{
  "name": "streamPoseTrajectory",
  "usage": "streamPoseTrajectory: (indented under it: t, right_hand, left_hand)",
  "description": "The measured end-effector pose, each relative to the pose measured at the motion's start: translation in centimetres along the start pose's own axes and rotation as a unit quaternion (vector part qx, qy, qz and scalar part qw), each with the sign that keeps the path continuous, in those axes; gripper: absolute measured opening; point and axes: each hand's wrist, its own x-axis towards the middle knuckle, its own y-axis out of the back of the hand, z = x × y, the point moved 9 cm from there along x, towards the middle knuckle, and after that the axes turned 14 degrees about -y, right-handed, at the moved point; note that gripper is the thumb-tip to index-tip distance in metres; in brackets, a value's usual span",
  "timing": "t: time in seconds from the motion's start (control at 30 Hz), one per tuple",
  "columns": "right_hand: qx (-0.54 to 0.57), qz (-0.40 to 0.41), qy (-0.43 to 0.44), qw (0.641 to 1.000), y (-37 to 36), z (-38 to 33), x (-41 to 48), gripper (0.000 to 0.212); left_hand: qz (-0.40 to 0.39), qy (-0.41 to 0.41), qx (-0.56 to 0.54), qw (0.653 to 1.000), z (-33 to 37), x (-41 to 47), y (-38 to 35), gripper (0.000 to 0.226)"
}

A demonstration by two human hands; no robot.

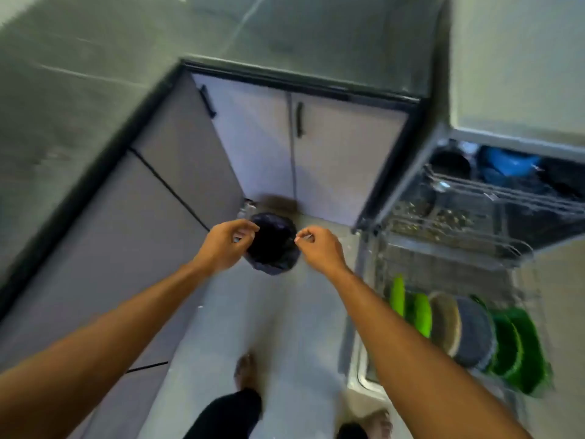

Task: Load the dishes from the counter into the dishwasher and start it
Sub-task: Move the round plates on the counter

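Forearms are stretching over the bin (273, 248), left hand (226, 245) and right hand (319, 251) curling fingers together, contents unclear, likely discarding scraps before starting the loaded dishwasher (449, 258).

Pale floor (285, 327): black-lined bin (272, 245) stands in the far corner, against the cabinets (259, 147). Dishwasher lower rack (443, 267) along the floor's right edge holds green, tan and grey plates (443, 324) on edge.

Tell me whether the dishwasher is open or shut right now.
Open: the grey dishwasher has its upper wire rack and lower wire rack slid out, green, beige and grey plates standing on edge in the lower one.
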Motion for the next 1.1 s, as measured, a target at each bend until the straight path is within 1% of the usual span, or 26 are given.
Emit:
streamPoseTrajectory:
  t: [0.03, 0.07, 0.13, 0.17, 0.27, 0.3, 0.33, 0.4, 0.43, 0.5, 0.57, 0.6, 0.67, 0.77, 0.87, 0.97, 1.07, 1.1]
  right_hand:
    - [0.002, 0.001, 0.021, 1.000, -1.5, -3.8, -0.5, 0.011]
    - [0.006, 0.008, 0.049, 0.999, -2.8, -7.7, -1.0, 0.009]
    - [0.019, 0.011, 0.103, 0.994, -6.7, -16.1, -2.7, 0.008]
    - [0.021, 0.000, 0.130, 0.991, -9.4, -21.0, -4.1, 0.008]
    - [0.019, -0.008, 0.205, 0.979, -14.7, -30.6, -8.0, 0.009]
    - [0.022, -0.003, 0.228, 0.973, -15.4, -32.2, -8.9, 0.010]
    - [0.007, -0.032, 0.276, 0.961, -19.8, -36.8, -11.7, 0.010]
    - [-0.007, -0.042, 0.314, 0.948, -20.9, -38.5, -13.0, 0.010]
    - [-0.036, -0.064, 0.350, 0.934, -24.7, -41.1, -15.5, 0.011]
    - [-0.074, -0.075, 0.397, 0.912, -28.4, -43.4, -18.4, 0.016]
    - [-0.086, -0.075, 0.422, 0.900, -31.1, -44.9, -20.0, 0.027]
    - [-0.092, -0.075, 0.431, 0.894, -32.5, -45.8, -20.8, 0.032]
    - [-0.096, -0.067, 0.426, 0.897, -34.5, -46.9, -20.7, 0.040]
    - [-0.102, -0.067, 0.392, 0.912, -36.7, -48.3, -18.9, 0.045]
    - [-0.127, -0.078, 0.364, 0.920, -38.3, -50.0, -16.3, 0.047]
    - [-0.159, -0.094, 0.366, 0.912, -39.6, -52.6, -14.3, 0.047]
    - [-0.153, -0.110, 0.395, 0.899, -40.5, -54.7, -12.9, 0.032]
    - [-0.141, -0.113, 0.396, 0.900, -40.5, -55.0, -12.5, 0.028]
  left_hand:
    - [0.024, 0.006, -0.009, 1.000, -0.9, -0.7, 3.5, 0.015]
    - [0.052, 0.005, -0.016, 0.999, -1.9, -1.2, 7.0, 0.017]
    - [0.112, 0.010, -0.017, 0.993, -4.0, -3.3, 14.9, 0.027]
    - [0.146, 0.013, -0.015, 0.989, -5.4, -4.8, 19.4, 0.028]
    - [0.232, 0.018, -0.018, 0.972, -7.5, -8.9, 28.0, 0.024]
    - [0.246, 0.020, -0.011, 0.969, -7.8, -9.6, 29.2, 0.022]
    - [0.296, 0.037, 0.008, 0.954, -9.7, -13.6, 33.6, 0.021]
    - [0.306, 0.033, 0.039, 0.951, -9.7, -14.9, 34.7, 0.022]
    - [0.336, 0.062, 0.055, 0.938, -11.2, -18.8, 37.2, 0.023]
    - [0.374, 0.100, 0.092, 0.917, -13.6, -23.7, 39.2, 0.024]
    - [0.402, 0.160, 0.100, 0.896, -16.1, -28.3, 40.2, 0.024]
    - [0.426, 0.198, 0.099, 0.877, -17.4, -31.0, 40.6, 0.026]
    - [0.464, 0.263, 0.109, 0.839, -19.2, -35.1, 41.1, 0.032]
    - [0.496, 0.344, 0.099, 0.791, -21.5, -38.6, 40.6, 0.044]
    - [0.530, 0.396, 0.077, 0.746, -23.5, -39.6, 40.5, 0.049]
    - [0.534, 0.419, 0.119, 0.725, -24.2, -38.9, 41.1, 0.039]
    - [0.519, 0.452, 0.169, 0.706, -24.4, -38.5, 41.3, 0.039]
    - [0.517, 0.458, 0.175, 0.702, -24.3, -38.5, 41.4, 0.039]
